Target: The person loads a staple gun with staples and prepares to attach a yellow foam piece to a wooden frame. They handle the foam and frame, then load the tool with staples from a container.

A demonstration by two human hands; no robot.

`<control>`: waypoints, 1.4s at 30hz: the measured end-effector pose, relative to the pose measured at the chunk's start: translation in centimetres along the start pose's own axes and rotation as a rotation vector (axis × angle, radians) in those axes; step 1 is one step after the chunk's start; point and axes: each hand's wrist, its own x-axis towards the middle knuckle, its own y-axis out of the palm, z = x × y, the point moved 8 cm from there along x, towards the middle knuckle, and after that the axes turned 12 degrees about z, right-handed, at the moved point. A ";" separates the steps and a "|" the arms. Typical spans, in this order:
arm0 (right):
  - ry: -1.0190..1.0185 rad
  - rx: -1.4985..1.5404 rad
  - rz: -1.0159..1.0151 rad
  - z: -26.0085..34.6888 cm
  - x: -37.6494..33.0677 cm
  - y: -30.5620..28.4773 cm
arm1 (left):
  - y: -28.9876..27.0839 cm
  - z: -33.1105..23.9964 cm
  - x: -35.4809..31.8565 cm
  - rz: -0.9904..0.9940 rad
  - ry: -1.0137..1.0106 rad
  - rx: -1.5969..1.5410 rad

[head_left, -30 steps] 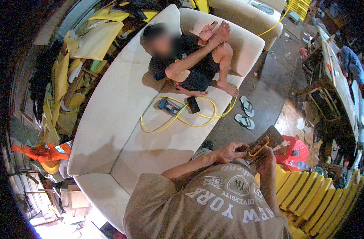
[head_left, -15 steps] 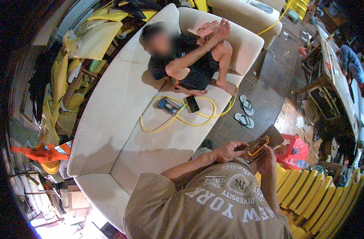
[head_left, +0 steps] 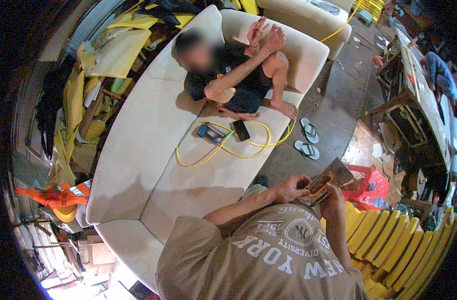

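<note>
Close to my belly, both hands are on a flat, brown, squared-off piece [head_left: 340, 173] with a yellow-edged, loop-like part at its near end. Its exact kind is unclear. My left hand [head_left: 293, 189] grips the yellow-edged end from the left, thumb and fingers closed. On the other side, the fingers of my right hand [head_left: 332, 199] are bent against the same end. The brown part sticks out beyond my hands, away from me. A blue-and-dark stapler-like air tool [head_left: 210, 134] lies on the beige sofa [head_left: 188, 180] ahead, beside a looped yellow hose [head_left: 269, 134].
A person [head_left: 243, 75] sits cross-legged on the sofa, a black phone [head_left: 241, 130] lying nearby. Flip-flops [head_left: 307, 149] rest on the floor. To my right stand a red plastic stool [head_left: 371, 182], stacked yellow foam strips [head_left: 388, 235] and a workbench [head_left: 413, 100]. Foam scraps [head_left: 121, 52] pile up left.
The brown piece has tilted, showing more of its flat part, and its yellow edge has turned. My hands shift only slightly. The seated person's raised hand has turned upright.
</note>
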 end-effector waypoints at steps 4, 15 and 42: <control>-0.011 0.010 0.004 0.0 0.0 -0.1 | -0.2 1.0 0.1 -0.054 0.079 -0.064; 0.004 -0.059 -0.032 0.5 0.3 1.1 | -0.8 0.9 -0.1 -0.076 0.053 -0.058; 0.058 -0.208 0.106 0.6 1.2 1.4 | -2.0 -0.9 -1.0 -0.171 -0.047 0.083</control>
